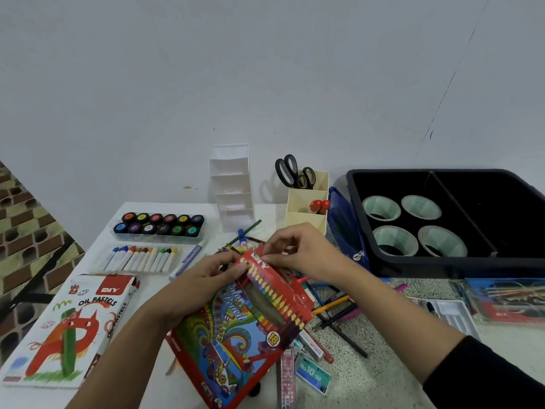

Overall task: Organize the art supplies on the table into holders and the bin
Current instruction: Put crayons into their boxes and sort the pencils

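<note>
A red colour pencil box [236, 329] with a patterned front is held tilted above the table's middle. My left hand [203, 278] grips its upper left side. My right hand [298, 252] pinches the flap at the box's top end. A white tiered holder [233, 187] and a cream holder [308, 202] with scissors and red markers stand at the back. The black bin [368, 231] with several tape rolls sits at the right. Loose pencils and pens [339, 314] lie under and right of the box.
An oil pastels box [70, 329] lies at the front left, with a row of pastels [138, 259] and a paint pot tray [159, 227] behind it. Staple boxes [314, 374] lie near the front. A blue pouch [345, 228] leans on the bin. Marker packs [507, 299] sit at the right.
</note>
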A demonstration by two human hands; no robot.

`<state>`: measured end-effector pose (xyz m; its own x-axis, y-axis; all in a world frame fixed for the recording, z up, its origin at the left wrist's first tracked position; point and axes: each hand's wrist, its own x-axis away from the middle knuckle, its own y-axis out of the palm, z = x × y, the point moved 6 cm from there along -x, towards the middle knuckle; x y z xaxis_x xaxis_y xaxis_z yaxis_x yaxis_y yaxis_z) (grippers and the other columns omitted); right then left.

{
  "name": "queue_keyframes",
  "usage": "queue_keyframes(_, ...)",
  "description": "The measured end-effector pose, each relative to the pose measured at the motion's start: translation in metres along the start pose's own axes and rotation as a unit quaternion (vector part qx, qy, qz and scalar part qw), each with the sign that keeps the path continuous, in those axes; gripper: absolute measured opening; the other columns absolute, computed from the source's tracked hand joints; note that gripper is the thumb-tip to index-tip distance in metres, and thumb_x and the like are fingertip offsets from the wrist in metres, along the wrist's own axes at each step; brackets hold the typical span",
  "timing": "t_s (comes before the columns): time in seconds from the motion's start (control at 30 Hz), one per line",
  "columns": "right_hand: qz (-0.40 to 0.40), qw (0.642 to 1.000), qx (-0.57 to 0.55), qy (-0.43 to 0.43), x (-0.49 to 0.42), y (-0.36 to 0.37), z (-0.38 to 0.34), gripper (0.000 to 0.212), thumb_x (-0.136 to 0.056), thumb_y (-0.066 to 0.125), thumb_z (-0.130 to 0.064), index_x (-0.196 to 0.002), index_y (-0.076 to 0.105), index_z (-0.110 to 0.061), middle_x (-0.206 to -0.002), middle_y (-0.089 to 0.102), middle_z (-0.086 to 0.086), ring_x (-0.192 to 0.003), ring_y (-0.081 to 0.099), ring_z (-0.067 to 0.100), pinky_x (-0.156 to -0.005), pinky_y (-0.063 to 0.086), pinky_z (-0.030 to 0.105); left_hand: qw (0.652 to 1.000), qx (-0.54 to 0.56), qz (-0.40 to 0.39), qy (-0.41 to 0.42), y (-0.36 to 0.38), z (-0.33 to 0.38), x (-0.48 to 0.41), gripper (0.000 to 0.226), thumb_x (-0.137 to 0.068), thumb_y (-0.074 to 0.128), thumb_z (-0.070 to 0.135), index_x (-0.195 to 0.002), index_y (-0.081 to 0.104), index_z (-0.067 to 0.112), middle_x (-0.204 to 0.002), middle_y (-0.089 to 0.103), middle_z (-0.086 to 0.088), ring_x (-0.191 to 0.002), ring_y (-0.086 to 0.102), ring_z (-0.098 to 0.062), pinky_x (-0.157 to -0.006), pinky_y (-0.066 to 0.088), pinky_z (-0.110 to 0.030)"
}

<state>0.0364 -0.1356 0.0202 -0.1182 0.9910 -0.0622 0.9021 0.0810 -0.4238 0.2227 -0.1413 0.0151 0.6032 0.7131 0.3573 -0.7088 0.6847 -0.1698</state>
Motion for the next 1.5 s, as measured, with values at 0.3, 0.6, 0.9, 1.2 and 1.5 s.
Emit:
queue_keyframes(0.3, 0.028, 0.998, -0.020, 0.049, 0.007, 0.015, 0.020, 0.014, -0.094, 0.070, -0.016, -0.095, 0.079, -0.025, -0.083, 0.071, -0.009, -0.089, 0.068, 0.011, -0.073, 0.059, 0.027, 0.994, -0.103, -0.014, -0.014, -0.015, -0.006, -0.004, 0.026, -0.097, 0.055, 0.041, -0.116, 0.064, 0.025, -0.097, 0.076, 0.006, -0.086, 0.075, -0.017, -0.069, 0.059, -0.026)
queue_keyframes(0.6, 0.108, 0.982, 0.152, 0.012, 0.009, 0.019, 0.030, 0.017, -0.096, 0.064, -0.016, -0.107, 0.074, -0.023, -0.092, 0.068, -0.008, -0.086, 0.062, 0.004, -0.077, 0.050, 0.020, 0.954, -0.285, 0.093, 0.004, -0.084, -0.015, -0.019, 0.040, -0.092, 0.045, 0.062, -0.111, 0.065, 0.033, -0.100, 0.071, 0.014, -0.093, 0.069, -0.007, -0.082, 0.053, -0.028)
queue_keyframes(0.9, 0.116, 0.948, 0.297, 0.013, -0.036, 0.043, 0.035, 0.022, -0.100, 0.054, -0.022, -0.113, 0.071, -0.020, -0.105, 0.070, -0.002, -0.097, 0.058, 0.018, -0.085, 0.051, 0.040, 0.869, -0.431, 0.243, -0.025, -0.133, -0.050, -0.028, 0.084, -0.068, 0.036, 0.096, -0.130, 0.055, 0.043, -0.115, 0.068, 0.010, -0.097, 0.065, -0.016, -0.086, 0.054, -0.038)
queue_keyframes(1.2, 0.091, 0.936, 0.335, 0.057, -0.080, 0.073, 0.030, 0.027, -0.099, 0.054, -0.044, -0.107, 0.071, -0.025, -0.107, 0.064, -0.001, -0.105, 0.051, 0.022, -0.089, 0.047, 0.047, 0.851, -0.454, 0.262, -0.022, -0.171, -0.060, -0.036, 0.099, -0.054, 0.020, 0.105, -0.123, 0.057, 0.046, -0.107, 0.070, 0.012, -0.095, 0.067, -0.016, -0.081, 0.052, -0.032)
queue_keyframes(1.5, 0.092, 0.925, 0.366, 0.055, -0.081, 0.086, 0.029, 0.023, -0.099, 0.057, -0.038, -0.108, 0.071, -0.022, -0.107, 0.060, -0.001, -0.107, 0.049, 0.021, -0.085, 0.041, 0.040, 0.838, -0.469, 0.278, -0.013, -0.161, -0.079, -0.046, 0.076, -0.069, 0.027, 0.094, -0.116, 0.053, 0.040, -0.118, 0.061, 0.011, -0.113, 0.058, -0.019, -0.107, 0.028, -0.056)
